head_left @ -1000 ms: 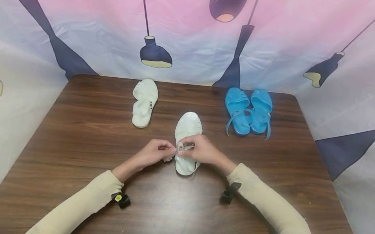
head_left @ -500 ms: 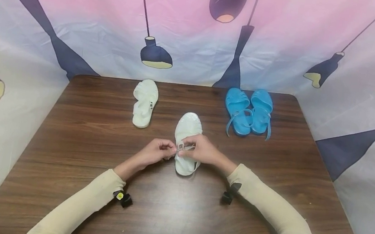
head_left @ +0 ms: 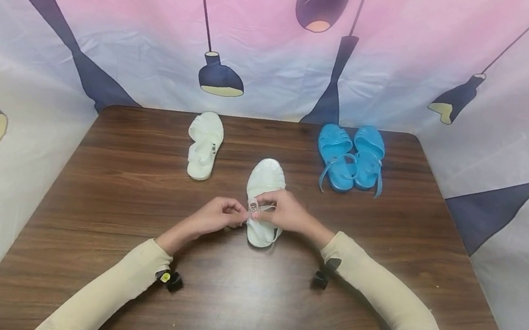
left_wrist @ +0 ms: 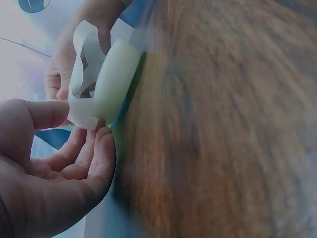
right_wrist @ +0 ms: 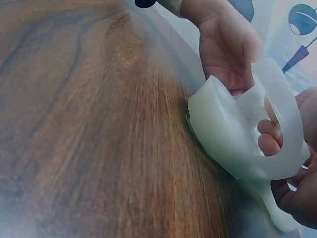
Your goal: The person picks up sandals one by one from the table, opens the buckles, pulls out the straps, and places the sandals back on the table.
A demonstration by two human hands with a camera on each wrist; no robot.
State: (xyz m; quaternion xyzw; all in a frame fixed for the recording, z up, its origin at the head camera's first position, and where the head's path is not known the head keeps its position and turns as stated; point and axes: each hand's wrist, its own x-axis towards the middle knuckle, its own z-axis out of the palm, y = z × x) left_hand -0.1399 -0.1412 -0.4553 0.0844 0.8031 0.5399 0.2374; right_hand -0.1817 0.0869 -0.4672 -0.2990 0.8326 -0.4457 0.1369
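Note:
A white sandal [head_left: 267, 175] lies in the middle of the table, toe pointing away from me. At its left side my left hand [head_left: 214, 216] pinches the end of the ankle strap between thumb and fingers. My right hand [head_left: 288, 213] reaches over from the right and holds the strap by its small metal buckle [head_left: 253, 207]. From the left wrist view, the heel of the sandal [left_wrist: 116, 74] faces the camera and the strap loops above it. In the right wrist view, the right fingers [right_wrist: 270, 144] show through the strap loop. The strap's tip is mostly hidden by the left fingers.
A second white sandal [head_left: 200, 167] lies at the back left, its buckle on the right side. Two blue sandals [head_left: 339, 169] stand side by side at the back right. All rest on a dark wooden table [head_left: 133, 170] with a printed cloth [head_left: 266, 76] behind it.
The left hand shifts very slightly, and the loose strap end seen below its fingers a second ago is now largely out of sight. The right hand and all sandals stay in place.

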